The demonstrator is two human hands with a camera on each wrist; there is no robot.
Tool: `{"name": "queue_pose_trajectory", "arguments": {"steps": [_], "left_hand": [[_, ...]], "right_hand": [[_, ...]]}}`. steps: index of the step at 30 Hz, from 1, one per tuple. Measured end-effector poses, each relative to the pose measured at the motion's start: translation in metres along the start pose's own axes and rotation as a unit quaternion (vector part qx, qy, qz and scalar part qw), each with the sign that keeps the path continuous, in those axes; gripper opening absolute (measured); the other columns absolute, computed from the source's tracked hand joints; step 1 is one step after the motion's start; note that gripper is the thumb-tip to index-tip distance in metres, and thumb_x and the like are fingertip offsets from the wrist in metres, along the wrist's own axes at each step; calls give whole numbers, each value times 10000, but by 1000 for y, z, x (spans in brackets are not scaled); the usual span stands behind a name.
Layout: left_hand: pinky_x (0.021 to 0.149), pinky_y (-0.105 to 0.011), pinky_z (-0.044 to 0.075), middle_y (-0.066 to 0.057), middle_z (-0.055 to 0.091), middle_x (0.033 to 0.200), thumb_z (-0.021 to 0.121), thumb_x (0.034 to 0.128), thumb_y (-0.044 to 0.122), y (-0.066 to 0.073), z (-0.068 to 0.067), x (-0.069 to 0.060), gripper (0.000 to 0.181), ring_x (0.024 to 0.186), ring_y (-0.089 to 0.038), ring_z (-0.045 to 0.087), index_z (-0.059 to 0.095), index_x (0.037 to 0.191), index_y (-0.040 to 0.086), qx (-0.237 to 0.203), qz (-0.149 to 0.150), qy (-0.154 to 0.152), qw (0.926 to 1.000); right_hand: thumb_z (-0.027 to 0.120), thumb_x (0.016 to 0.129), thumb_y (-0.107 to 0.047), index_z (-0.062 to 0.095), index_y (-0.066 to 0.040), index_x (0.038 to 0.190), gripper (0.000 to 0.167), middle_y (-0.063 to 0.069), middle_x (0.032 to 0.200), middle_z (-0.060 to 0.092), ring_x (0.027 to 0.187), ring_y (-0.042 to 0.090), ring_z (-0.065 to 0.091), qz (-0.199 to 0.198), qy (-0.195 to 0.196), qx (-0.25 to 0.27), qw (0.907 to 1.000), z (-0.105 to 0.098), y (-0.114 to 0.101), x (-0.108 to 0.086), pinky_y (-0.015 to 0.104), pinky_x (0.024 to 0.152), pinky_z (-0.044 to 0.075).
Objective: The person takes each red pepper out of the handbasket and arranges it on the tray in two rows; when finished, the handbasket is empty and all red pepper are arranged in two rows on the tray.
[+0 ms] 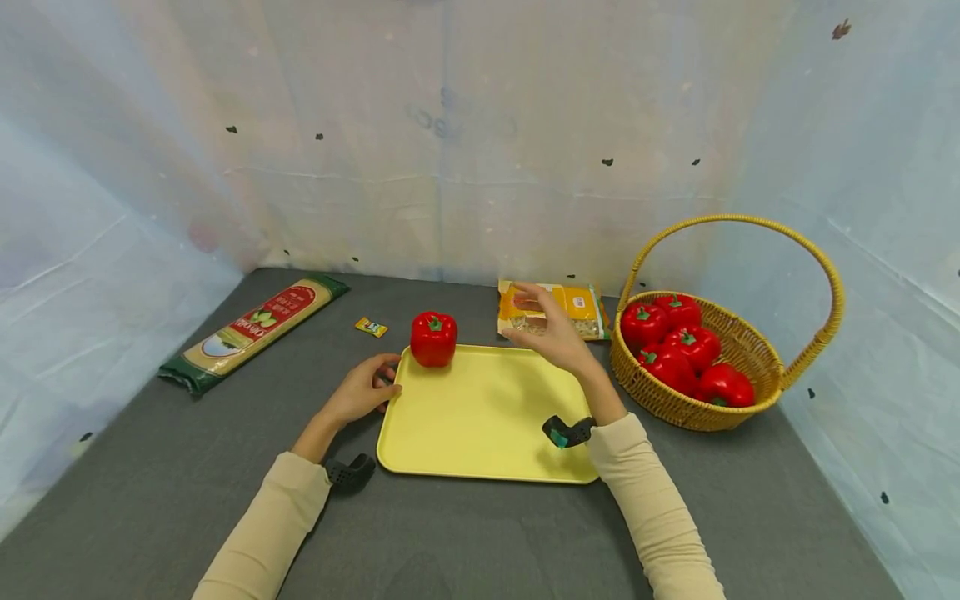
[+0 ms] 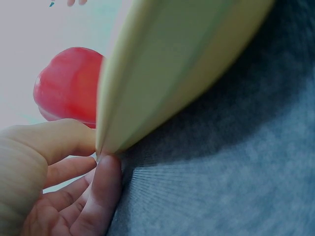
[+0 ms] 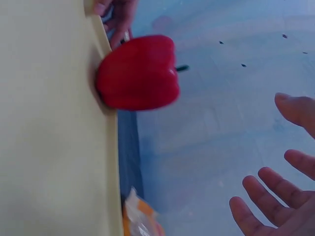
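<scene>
A yellow tray lies on the grey table, with one red bell pepper upright in its back left corner. My left hand pinches the tray's left rim between thumb and fingers; in the left wrist view the thumb and fingers of that hand meet at the tray edge. Above the tray's back right part hangs my right hand, fingers spread and holding nothing. The right wrist view shows this hand apart from the pepper.
On the right stands a wicker basket with a tall handle and several red peppers. Behind the tray lies an orange and clear food bag. A long green and red package and a small yellow packet lie at the left.
</scene>
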State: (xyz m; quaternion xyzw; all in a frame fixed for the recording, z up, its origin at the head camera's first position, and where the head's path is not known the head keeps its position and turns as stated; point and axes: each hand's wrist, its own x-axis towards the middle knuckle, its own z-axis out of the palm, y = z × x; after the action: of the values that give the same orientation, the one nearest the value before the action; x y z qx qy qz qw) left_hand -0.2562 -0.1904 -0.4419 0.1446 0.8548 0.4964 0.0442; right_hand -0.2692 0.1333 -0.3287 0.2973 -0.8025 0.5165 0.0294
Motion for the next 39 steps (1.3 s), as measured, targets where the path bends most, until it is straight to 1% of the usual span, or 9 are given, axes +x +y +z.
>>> {"name": "queue_pose_trajectory", "arguments": {"steps": [8,14,17,20,22,24,29,35,39], "left_hand": [[493,-303,521,-173,508,990,632,871,42,-1,0,2,519,637,-198,534,424,1341,-33,47,-16,28,10000],[496,-303,522,-176,511,1001,636,873,52,-4,0,2,527,654,-209,540,419,1346,-29,55,24,25,10000],[498,-304,524,-177,514,1004,637,874,54,-6,0,2,531,654,-206,549,416,1349,-29,36,25,20,10000],[499,-306,525,-179,514,1003,636,874,52,-6,0,2,530,651,-210,544,415,1349,-32,-4,7,13,10000],[500,-308,525,-179,514,1001,635,874,52,-5,0,2,528,649,-214,541,416,1348,-32,-23,-3,8,10000],[500,-308,525,-176,512,1000,633,875,53,-4,0,2,528,650,-216,533,415,1348,-31,-23,-21,-1,10000],[503,-308,523,-175,512,1007,636,877,63,-3,0,1,534,654,-212,539,411,1352,-30,12,-56,3,10000],[500,-318,518,-178,513,1018,642,879,83,-5,-1,1,546,649,-210,536,405,1359,-23,-14,-68,43,10000],[499,-311,517,-177,516,1019,641,881,90,-7,0,2,541,649,-206,528,409,1358,-18,4,-23,27,10000]], "right_hand": [[642,866,-27,366,29,1384,590,245,1335,413,1218,418,399,-56,468,-568,9973,-50,0,-18,559,991,357],[630,880,-43,395,35,1365,545,229,1341,426,1189,417,433,182,846,-947,9917,-87,4,-33,546,972,379],[613,892,-50,408,38,1356,515,226,1332,436,1180,402,443,394,1005,-1119,9878,-105,7,-39,441,962,417],[606,904,-94,425,15,1352,495,207,1323,455,1170,373,455,690,1184,-1222,9830,-125,14,-43,271,868,457],[607,909,-139,434,-11,1353,494,188,1321,460,1174,347,457,863,1299,-1240,9800,-139,25,-45,220,823,446],[611,911,-197,440,-43,1354,499,166,1319,463,1189,320,453,1015,1387,-1266,9770,-152,38,-46,254,850,444],[618,906,-247,441,-57,1351,515,169,1320,452,1218,311,427,1222,1655,-1359,9691,-174,64,-47,463,986,368],[605,906,-278,413,-33,1376,563,229,1353,404,1228,365,387,1477,2159,-1461,9541,-181,80,-47,496,982,368],[585,911,-300,383,-25,1397,593,250,1375,375,1248,400,357,1745,2586,-1488,9384,-184,91,-49,523,984,355]]}}
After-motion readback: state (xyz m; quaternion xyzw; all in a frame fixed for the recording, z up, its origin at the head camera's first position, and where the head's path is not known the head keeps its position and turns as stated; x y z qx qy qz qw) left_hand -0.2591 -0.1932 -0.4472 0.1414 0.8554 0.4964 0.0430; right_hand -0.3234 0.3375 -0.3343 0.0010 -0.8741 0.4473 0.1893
